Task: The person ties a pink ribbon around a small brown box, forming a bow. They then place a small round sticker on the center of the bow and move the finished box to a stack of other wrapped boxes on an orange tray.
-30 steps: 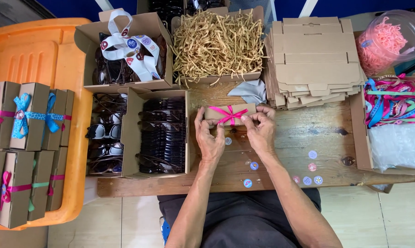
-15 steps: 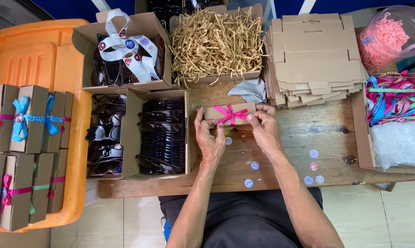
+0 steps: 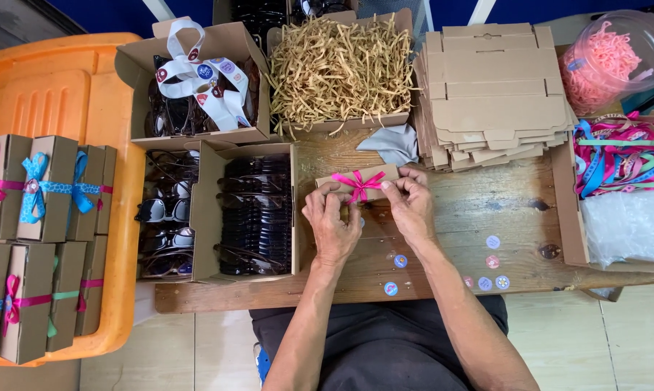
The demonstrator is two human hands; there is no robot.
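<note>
Fingertips of both hands pinched on the pink ribbon bow (image 3: 359, 185), one hand at each side of the knot. Left hand (image 3: 332, 221) fingers closed on the bow's left loop; right hand (image 3: 409, 203) fingers closed on its right loop, thumbs tucked under. The bow sits on top of a small brown cardboard box (image 3: 357, 181), lying flat on the wooden table (image 3: 471, 217), near its middle.

Outward from the small box:
- Just behind it, a grey cloth (image 3: 392, 143), and behind that an open carton of tan paper shred (image 3: 338, 69).
- Left of it, touching distance, an open carton of dark sunglasses (image 3: 254, 213) stacked in rows; more sunglasses loose further left.
- Behind-left, a carton holding a white strip of round stickers (image 3: 196, 72).
- Right-behind, a stack of flat unfolded cardboard blanks (image 3: 490, 94).
- Far right, a tangle of coloured ribbons (image 3: 620, 156) and a clear tub of pink shred (image 3: 609, 54).
- Nearer the person, round stickers (image 3: 492, 242) scattered on the wood.
- Well to the left, finished ribboned boxes (image 3: 44, 188) standing on an orange surface (image 3: 66, 87).
</note>
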